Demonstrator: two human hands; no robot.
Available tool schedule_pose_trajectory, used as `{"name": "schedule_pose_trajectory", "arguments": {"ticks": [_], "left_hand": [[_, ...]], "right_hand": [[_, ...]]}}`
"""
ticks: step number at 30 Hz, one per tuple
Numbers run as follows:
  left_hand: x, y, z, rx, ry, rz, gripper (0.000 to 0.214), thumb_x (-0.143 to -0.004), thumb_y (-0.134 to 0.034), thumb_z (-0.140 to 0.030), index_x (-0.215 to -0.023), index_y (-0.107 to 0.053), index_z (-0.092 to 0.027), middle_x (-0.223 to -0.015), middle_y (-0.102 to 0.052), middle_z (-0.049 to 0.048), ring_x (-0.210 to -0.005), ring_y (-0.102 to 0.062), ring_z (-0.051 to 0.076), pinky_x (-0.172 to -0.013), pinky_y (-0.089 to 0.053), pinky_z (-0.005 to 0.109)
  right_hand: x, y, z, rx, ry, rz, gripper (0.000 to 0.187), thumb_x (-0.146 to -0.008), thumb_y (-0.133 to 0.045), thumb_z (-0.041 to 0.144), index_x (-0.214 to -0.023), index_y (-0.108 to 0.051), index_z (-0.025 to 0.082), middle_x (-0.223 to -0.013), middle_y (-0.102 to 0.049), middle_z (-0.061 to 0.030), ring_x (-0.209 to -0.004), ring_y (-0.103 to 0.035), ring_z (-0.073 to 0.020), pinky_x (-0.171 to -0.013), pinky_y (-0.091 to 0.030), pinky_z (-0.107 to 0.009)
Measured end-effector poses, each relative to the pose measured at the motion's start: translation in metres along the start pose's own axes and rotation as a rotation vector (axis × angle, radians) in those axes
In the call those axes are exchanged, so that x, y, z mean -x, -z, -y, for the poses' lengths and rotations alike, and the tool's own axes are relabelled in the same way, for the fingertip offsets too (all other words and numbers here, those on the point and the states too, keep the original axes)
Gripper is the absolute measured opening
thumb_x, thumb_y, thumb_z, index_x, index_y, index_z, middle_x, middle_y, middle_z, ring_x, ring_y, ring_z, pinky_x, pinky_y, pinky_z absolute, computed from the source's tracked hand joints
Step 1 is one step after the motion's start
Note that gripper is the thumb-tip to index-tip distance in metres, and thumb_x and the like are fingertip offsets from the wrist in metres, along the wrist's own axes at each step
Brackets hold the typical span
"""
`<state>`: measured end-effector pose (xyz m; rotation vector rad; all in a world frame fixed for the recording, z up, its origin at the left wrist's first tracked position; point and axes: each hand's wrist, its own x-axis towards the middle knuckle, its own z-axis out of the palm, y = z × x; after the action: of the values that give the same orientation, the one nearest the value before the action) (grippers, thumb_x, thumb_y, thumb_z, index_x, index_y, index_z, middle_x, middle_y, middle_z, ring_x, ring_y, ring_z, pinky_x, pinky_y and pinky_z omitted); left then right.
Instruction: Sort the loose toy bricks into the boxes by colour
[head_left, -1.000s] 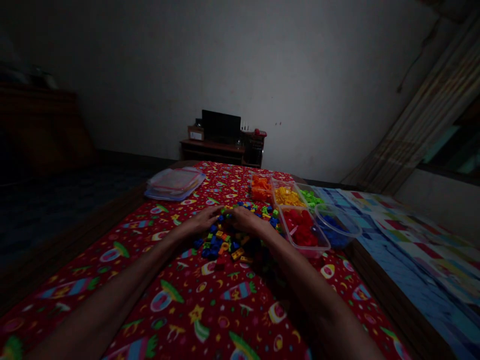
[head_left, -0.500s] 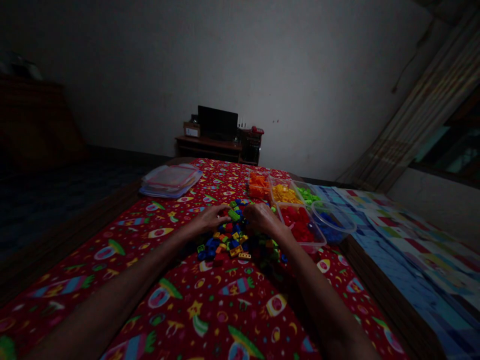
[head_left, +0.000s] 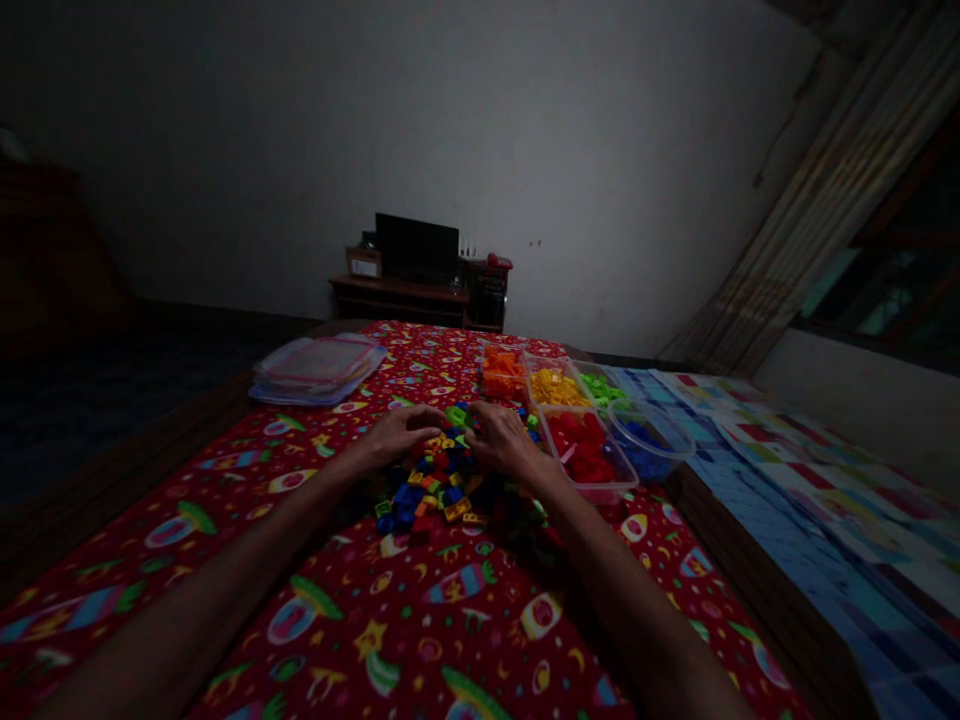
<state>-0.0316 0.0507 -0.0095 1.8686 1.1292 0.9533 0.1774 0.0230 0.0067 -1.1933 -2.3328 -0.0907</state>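
A pile of mixed toy building bricks [head_left: 427, 490] in blue, yellow, green, red and orange lies on a red patterned cloth [head_left: 420, 610]. My left hand [head_left: 401, 437] is over the pile's left side, thumb and fingers apart, with nothing visible between them. Across from it, my right hand [head_left: 496, 437] has its fingers curled down at the pile's far right part. What those fingers hold, if anything, is hidden. Green bricks [head_left: 456, 415] show between the two hands.
To the right stand clear tubs of sorted bricks: an orange tub [head_left: 502, 372], a yellow tub [head_left: 556, 388], a green tub [head_left: 602, 388], a red tub [head_left: 589, 447] and a round blue tub [head_left: 651, 437]. Stacked lids [head_left: 319, 368] lie at the far left. A wooden edge [head_left: 757, 570] runs along the right.
The view has turned slightly right, so everything sits further left. A green brick at my left fingertips is no longer seen there. Both hands stay over the pile.
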Motion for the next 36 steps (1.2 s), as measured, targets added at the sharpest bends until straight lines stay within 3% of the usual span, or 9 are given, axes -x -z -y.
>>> {"name": "schedule_pose_trajectory", "arguments": {"ticks": [3,6,9,13,18,22,27,31,36], "left_hand": [[0.001,0.009,0.004,-0.039,0.016,-0.034,0.057,-0.057,-0.065,-0.064,-0.089,-0.070,-0.017,-0.097,-0.072,0.0081,-0.093,-0.064,0.028,-0.087,-0.049,0.038],[0.001,0.017,0.008,-0.085,0.031,-0.050,0.058,-0.059,-0.063,-0.066,-0.091,-0.071,-0.018,-0.098,-0.072,0.0083,-0.094,-0.064,0.028,-0.088,-0.049,0.037],[0.002,0.022,0.008,-0.141,0.060,-0.073,0.059,-0.058,-0.060,-0.067,-0.090,-0.072,-0.018,-0.099,-0.072,0.0087,-0.094,-0.064,0.029,-0.087,-0.049,0.037],[0.003,0.023,0.003,-0.222,0.088,-0.067,0.059,-0.058,-0.058,-0.067,-0.087,-0.073,-0.018,-0.097,-0.073,0.0090,-0.092,-0.064,0.029,-0.084,-0.050,0.035],[0.003,0.028,0.005,-0.292,0.118,0.010,0.058,-0.061,-0.054,-0.062,-0.094,-0.073,-0.018,-0.100,-0.073,0.0072,-0.091,-0.066,0.027,-0.078,-0.052,0.029],[0.003,0.038,0.013,-0.374,0.116,0.022,0.058,-0.064,-0.052,-0.061,-0.100,-0.071,-0.019,-0.107,-0.071,0.0058,-0.099,-0.064,0.027,-0.083,-0.050,0.029],[0.005,0.041,0.014,-0.434,0.166,0.084,0.066,-0.064,-0.051,-0.064,-0.108,-0.067,-0.018,-0.111,-0.070,0.0068,-0.099,-0.064,0.027,-0.080,-0.052,0.028],[0.010,0.045,0.004,-0.532,0.140,0.210,0.065,-0.068,-0.051,-0.059,-0.119,-0.062,-0.020,-0.119,-0.066,0.0055,-0.108,-0.060,0.026,-0.086,-0.049,0.029],[0.017,0.052,-0.002,-0.702,0.194,0.351,0.065,-0.070,-0.060,-0.044,-0.131,-0.051,-0.020,-0.120,-0.065,0.0059,-0.107,-0.060,0.024,-0.083,-0.049,0.025]], "right_hand": [[-0.006,0.016,-0.010,-0.045,-0.096,-0.024,0.025,-0.085,-0.052,0.028,-0.105,-0.061,0.017,-0.085,-0.068,-0.0060,-0.076,-0.059,-0.0154,-0.068,-0.040,-0.024],[-0.014,0.045,-0.038,-0.004,-0.290,-0.075,0.026,-0.084,-0.049,0.029,-0.100,-0.065,0.017,-0.084,-0.069,-0.0064,-0.073,-0.061,-0.0157,-0.064,-0.041,-0.023],[-0.019,0.077,-0.084,0.147,-0.486,-0.084,0.026,-0.078,-0.052,0.023,-0.096,-0.069,0.015,-0.092,-0.070,-0.0097,-0.082,-0.063,-0.0178,-0.068,-0.043,-0.023],[-0.021,0.107,-0.151,0.321,-0.775,0.051,0.025,-0.075,-0.053,0.018,-0.090,-0.071,0.012,-0.088,-0.070,-0.0144,-0.082,-0.065,-0.0217,-0.066,-0.044,-0.025],[-0.029,0.116,-0.191,0.333,-0.799,0.084,0.030,-0.079,-0.055,0.021,-0.100,-0.067,0.004,-0.090,-0.069,-0.0180,-0.082,-0.065,-0.0212,-0.068,-0.045,-0.025],[-0.038,0.105,-0.170,0.246,-0.600,0.007,0.030,-0.085,-0.048,0.022,-0.103,-0.067,0.008,-0.089,-0.071,-0.0133,-0.082,-0.064,-0.0177,-0.072,-0.044,-0.023],[-0.040,0.083,-0.096,0.028,-0.225,0.071,0.026,-0.084,-0.049,0.019,-0.099,-0.070,0.014,-0.085,-0.072,-0.0081,-0.076,-0.064,-0.0147,-0.067,-0.043,-0.021],[-0.026,0.064,-0.041,0.069,-0.051,0.218,0.029,-0.084,-0.049,0.016,-0.106,-0.067,0.016,-0.094,-0.070,-0.0091,-0.079,-0.062,-0.0154,-0.068,-0.043,-0.023],[-0.004,0.039,-0.010,0.222,-0.026,0.453,0.036,-0.084,-0.052,0.022,-0.119,-0.060,0.019,-0.114,-0.065,-0.0103,-0.102,-0.059,-0.0200,-0.081,-0.043,-0.027]]}}
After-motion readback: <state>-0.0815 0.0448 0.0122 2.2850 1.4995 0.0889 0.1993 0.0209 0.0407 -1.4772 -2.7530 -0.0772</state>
